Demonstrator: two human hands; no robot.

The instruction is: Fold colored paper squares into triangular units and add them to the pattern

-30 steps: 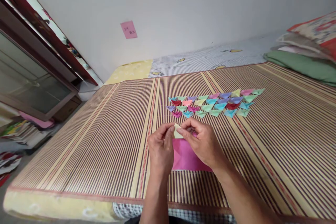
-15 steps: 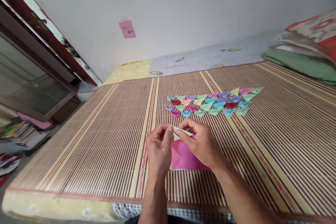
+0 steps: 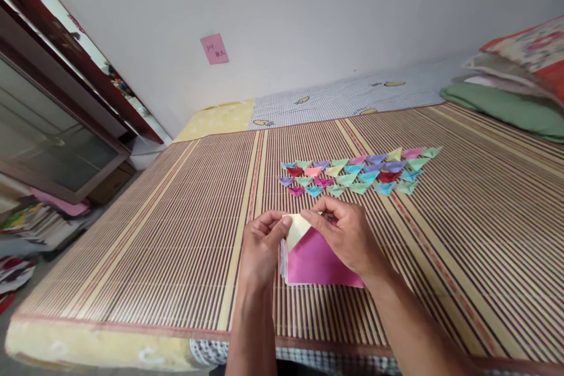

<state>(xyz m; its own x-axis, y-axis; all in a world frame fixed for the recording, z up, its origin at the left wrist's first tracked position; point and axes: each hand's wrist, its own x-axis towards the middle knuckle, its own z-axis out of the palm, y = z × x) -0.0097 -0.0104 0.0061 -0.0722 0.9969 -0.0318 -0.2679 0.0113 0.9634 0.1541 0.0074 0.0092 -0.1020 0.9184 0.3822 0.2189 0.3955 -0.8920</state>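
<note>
Striped mat (image 3: pixel 176 235), left hand (image 3: pixel 263 247) and right hand (image 3: pixel 348 235) pinching pale yellow paper (image 3: pixel 297 228), grips narrow, above magenta paper (image 3: pixel 319 261)

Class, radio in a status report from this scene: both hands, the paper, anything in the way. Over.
Left hand and right hand pinching pale yellow paper. Magenta sheet beneath, partly hidden by right hand. Small folded papers in rows beyond.

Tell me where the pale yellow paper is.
In the head view, the pale yellow paper is held between the left hand and the right hand, over the left part of the magenta paper.
</note>
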